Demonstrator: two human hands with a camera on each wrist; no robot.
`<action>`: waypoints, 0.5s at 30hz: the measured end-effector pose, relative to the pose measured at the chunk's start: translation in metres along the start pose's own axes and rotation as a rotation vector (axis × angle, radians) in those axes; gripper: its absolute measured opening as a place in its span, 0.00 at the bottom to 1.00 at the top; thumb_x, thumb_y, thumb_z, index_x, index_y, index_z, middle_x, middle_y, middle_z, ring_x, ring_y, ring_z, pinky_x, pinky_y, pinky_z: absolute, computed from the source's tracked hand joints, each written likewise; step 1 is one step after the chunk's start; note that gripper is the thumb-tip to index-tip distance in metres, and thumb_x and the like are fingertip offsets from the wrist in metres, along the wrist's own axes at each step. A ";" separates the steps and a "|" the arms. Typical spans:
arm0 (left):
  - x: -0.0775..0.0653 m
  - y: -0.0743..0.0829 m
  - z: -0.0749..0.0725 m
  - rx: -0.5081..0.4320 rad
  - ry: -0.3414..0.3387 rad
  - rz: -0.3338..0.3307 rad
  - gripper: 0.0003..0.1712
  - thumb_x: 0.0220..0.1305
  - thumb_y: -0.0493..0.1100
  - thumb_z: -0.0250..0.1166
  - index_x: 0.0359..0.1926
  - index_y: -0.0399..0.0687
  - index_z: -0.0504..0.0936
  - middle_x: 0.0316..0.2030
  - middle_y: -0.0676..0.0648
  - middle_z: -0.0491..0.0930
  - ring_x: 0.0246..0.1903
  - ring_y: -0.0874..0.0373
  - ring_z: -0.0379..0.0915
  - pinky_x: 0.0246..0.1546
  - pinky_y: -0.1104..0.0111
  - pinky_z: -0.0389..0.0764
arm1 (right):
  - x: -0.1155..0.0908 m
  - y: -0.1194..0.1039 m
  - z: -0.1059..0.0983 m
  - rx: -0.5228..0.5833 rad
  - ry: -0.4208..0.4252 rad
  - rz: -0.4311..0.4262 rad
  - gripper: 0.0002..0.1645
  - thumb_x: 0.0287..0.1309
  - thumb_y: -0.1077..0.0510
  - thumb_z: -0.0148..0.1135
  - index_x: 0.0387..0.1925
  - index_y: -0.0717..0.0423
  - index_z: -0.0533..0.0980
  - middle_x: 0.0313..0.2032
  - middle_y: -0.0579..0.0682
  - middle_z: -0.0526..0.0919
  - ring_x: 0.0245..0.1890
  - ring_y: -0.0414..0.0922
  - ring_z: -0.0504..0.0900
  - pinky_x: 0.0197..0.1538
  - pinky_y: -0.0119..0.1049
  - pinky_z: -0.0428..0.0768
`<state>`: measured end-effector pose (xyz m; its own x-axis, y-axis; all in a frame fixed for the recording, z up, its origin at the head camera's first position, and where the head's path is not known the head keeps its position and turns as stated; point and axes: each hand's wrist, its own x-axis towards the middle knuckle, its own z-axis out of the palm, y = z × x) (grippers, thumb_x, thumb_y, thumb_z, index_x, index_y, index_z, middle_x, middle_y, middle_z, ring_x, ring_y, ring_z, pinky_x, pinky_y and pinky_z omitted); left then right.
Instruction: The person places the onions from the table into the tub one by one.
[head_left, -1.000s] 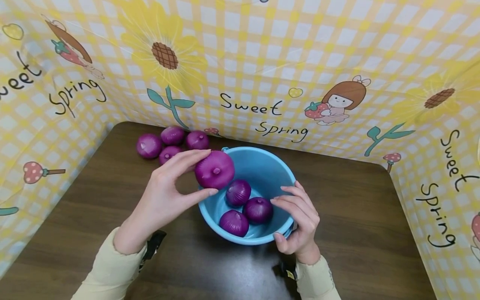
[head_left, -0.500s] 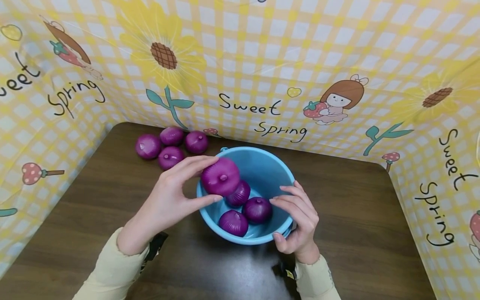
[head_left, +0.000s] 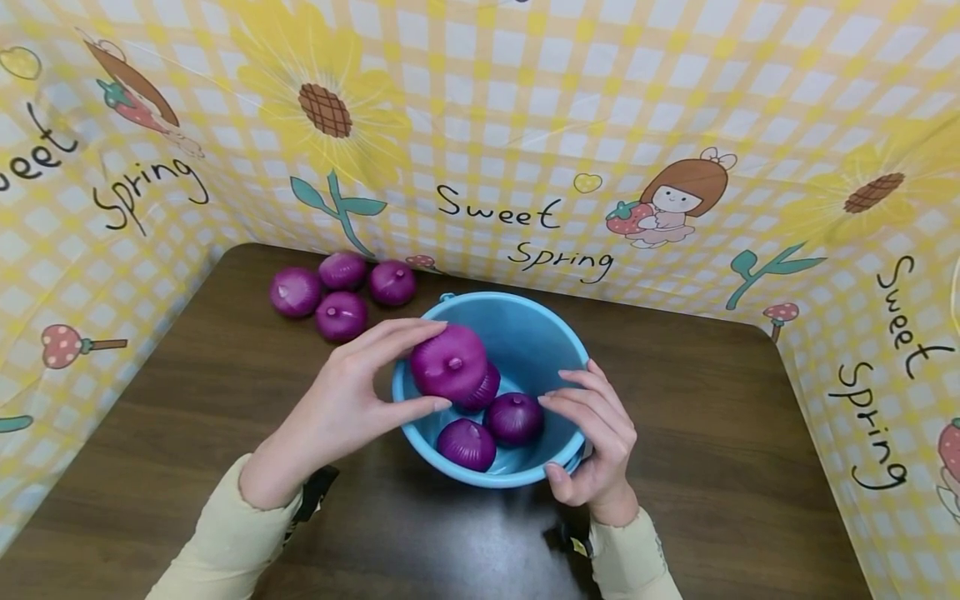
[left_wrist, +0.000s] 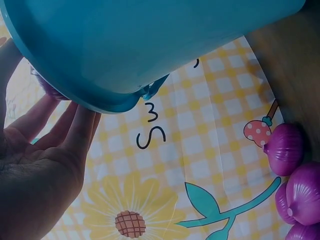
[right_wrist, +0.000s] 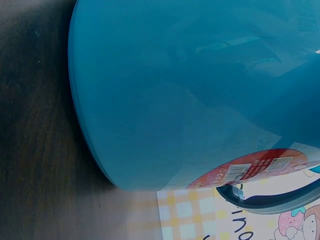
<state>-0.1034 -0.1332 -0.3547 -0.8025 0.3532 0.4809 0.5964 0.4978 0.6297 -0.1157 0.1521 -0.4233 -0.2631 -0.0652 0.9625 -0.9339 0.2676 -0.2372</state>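
A: Checked the layout?

B: Yep. Saw yellow-checked "Sweet Spring" cloth round a dark wood-grain table. Found the light blue bucket on that table.

A: And the hands?

B: Found the right hand curled over the bucket's right rim, with fingertips inside. Found the left hand spread only to the width of one held purple onion, pinched between thumb and fingers.

A: Held where?

B: Over the left part of the bucket's mouth, partly covering one of three onions inside. Couldn't tell about contact between those two. Also counted four onions on the table, behind and left of the bucket.

A: Judged the step how?

B: Read as setting the held onion in. Called for a steady rim grip, then a lower reach before any release, to avoid a drop and bounce. Looked best aimed at bare floor toward the back right, not on top of the three. Needed knuckle clearance past the left rim too. Seemed wise to ease the thumb off only after touchdown.
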 end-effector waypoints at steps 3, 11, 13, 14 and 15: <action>0.000 0.000 0.000 0.005 -0.010 0.000 0.46 0.46 0.48 0.85 0.68 0.54 0.78 0.64 0.52 0.75 0.62 0.56 0.71 0.58 0.65 0.77 | -0.001 0.001 0.000 -0.002 -0.003 0.006 0.36 0.60 0.35 0.56 0.31 0.66 0.85 0.30 0.60 0.86 0.40 0.60 0.84 0.61 0.61 0.74; 0.001 -0.001 0.001 0.000 -0.028 -0.005 0.51 0.46 0.53 0.85 0.72 0.55 0.73 0.72 0.50 0.66 0.69 0.53 0.64 0.57 0.55 0.78 | -0.002 0.002 0.000 -0.004 -0.006 0.008 0.36 0.60 0.34 0.56 0.31 0.66 0.85 0.29 0.60 0.86 0.41 0.61 0.84 0.61 0.61 0.73; 0.001 -0.002 0.000 0.009 -0.020 -0.012 0.51 0.47 0.53 0.84 0.72 0.55 0.73 0.72 0.51 0.66 0.69 0.53 0.63 0.57 0.54 0.79 | -0.002 0.002 0.000 -0.003 -0.009 0.010 0.36 0.60 0.35 0.56 0.32 0.65 0.85 0.30 0.60 0.86 0.41 0.60 0.84 0.62 0.61 0.73; 0.000 -0.002 0.000 0.013 -0.016 -0.016 0.50 0.47 0.52 0.84 0.72 0.55 0.73 0.72 0.51 0.67 0.69 0.53 0.63 0.57 0.53 0.79 | -0.002 0.002 0.000 -0.003 -0.010 0.010 0.36 0.60 0.35 0.56 0.32 0.65 0.85 0.30 0.60 0.86 0.41 0.60 0.84 0.62 0.61 0.73; 0.000 -0.003 0.000 0.015 -0.012 -0.018 0.50 0.48 0.52 0.84 0.72 0.56 0.73 0.72 0.52 0.67 0.69 0.53 0.63 0.57 0.52 0.79 | -0.002 0.002 -0.001 -0.003 -0.011 0.010 0.36 0.60 0.35 0.56 0.32 0.65 0.85 0.30 0.60 0.86 0.41 0.60 0.84 0.62 0.61 0.73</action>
<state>-0.1051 -0.1347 -0.3566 -0.8131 0.3532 0.4626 0.5818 0.5162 0.6285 -0.1172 0.1534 -0.4262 -0.2756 -0.0732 0.9585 -0.9304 0.2712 -0.2468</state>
